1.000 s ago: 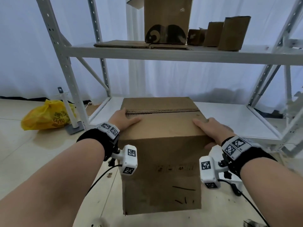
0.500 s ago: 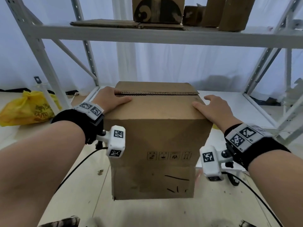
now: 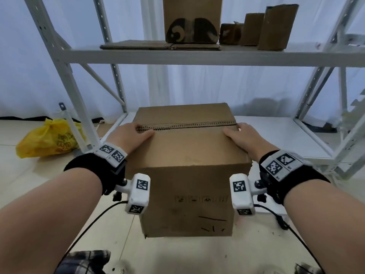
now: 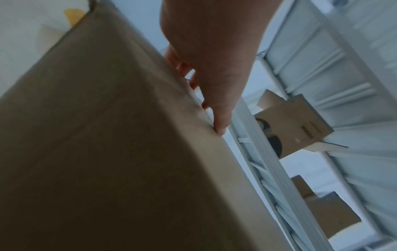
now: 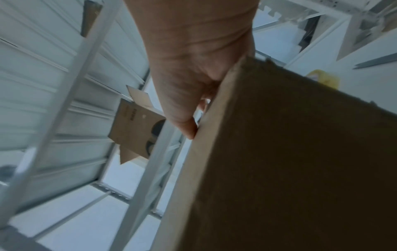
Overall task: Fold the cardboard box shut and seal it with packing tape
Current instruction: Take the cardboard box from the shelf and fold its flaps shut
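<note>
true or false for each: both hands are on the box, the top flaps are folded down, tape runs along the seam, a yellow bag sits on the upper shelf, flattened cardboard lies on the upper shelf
1. Both hands are on the box: true. The left hand and the right hand rest on top of the cardboard box.
2. The top flaps are down: true.
3. Tape runs along the seam: false, bare corrugated edges show.
4. A yellow bag sits on the upper shelf: false, it lies on the floor, left.
5. Flattened cardboard lies on the upper shelf: true.
</note>
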Action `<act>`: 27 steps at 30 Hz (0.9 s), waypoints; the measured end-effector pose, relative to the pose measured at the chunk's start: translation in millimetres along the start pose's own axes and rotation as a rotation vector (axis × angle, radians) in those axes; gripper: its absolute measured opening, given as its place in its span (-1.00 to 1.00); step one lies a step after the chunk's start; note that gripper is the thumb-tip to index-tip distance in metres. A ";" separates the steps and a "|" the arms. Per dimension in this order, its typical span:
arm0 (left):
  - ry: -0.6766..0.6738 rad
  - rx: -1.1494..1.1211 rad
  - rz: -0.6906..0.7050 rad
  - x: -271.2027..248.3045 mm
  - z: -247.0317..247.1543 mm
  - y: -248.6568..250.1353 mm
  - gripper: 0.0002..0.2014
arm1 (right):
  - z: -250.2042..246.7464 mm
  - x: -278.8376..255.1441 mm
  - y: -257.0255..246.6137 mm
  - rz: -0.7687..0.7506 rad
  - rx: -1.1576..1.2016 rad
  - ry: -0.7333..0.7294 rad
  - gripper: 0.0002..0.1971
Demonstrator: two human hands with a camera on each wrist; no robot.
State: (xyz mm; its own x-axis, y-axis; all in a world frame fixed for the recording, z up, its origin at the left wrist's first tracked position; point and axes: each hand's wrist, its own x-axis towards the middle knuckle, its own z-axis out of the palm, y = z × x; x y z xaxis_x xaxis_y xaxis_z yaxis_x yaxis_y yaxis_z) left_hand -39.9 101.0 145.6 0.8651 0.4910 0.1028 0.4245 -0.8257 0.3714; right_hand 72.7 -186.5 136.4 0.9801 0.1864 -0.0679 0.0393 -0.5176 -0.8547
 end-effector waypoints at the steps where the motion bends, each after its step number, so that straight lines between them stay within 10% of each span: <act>1: 0.035 0.012 0.007 -2.6 -12.1 3.2 -0.41 | -5.2 -4.3 -9.8 -0.020 0.012 0.006 -0.72; 14: 0.342 0.046 0.073 -36.0 -139.0 45.1 -0.42 | -86.3 -75.5 -123.5 -0.278 0.016 0.124 -0.82; 27: 0.128 -0.004 0.047 16.9 -58.0 57.7 -0.10 | -68.7 -21.7 -62.1 -0.084 0.268 0.101 -0.40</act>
State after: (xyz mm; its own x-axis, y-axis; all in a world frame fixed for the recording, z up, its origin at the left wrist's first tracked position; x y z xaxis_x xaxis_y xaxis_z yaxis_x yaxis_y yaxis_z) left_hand -16.3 77.7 222.3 0.8427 0.4833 0.2371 0.3829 -0.8477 0.3672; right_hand 62.3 -215.7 226.3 0.9905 0.1283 0.0487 0.0813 -0.2628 -0.9614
